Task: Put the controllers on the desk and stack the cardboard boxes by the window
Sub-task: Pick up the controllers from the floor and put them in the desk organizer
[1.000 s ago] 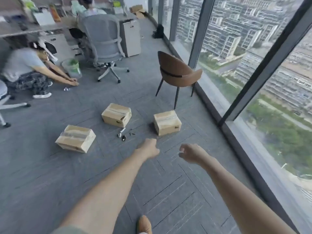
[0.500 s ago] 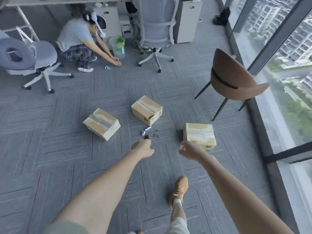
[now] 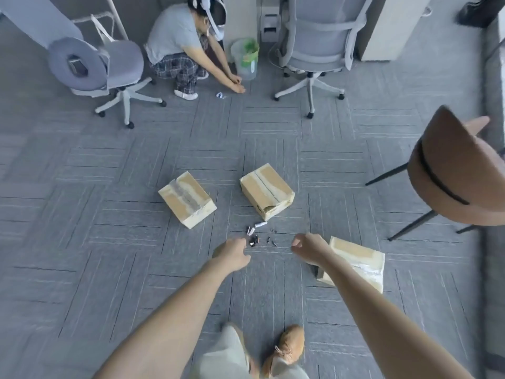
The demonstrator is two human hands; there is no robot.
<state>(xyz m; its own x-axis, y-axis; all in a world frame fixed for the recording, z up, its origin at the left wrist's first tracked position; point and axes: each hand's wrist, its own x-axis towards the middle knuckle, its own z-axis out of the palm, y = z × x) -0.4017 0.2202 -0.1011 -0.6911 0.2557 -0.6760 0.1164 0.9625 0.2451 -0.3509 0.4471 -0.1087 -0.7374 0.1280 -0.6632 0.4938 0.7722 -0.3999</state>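
Three taped cardboard boxes lie apart on the grey carpet: a left box, a middle box with a torn corner, and a right box partly hidden behind my right forearm. A scatter of small black and white parts lies between them. My left hand hovers just short of those parts, fingers curled, holding nothing. My right hand is loosely curled beside the right box and also holds nothing. No controller is recognisable.
A brown chair stands at the right. Two grey office chairs and a cabinet line the far side. A person crouches by a small bin. My foot is below.
The view has tilted down and swung left as I step forward; the window has left the frame. The boxes sit nearer. Both hands stay extended and empty.
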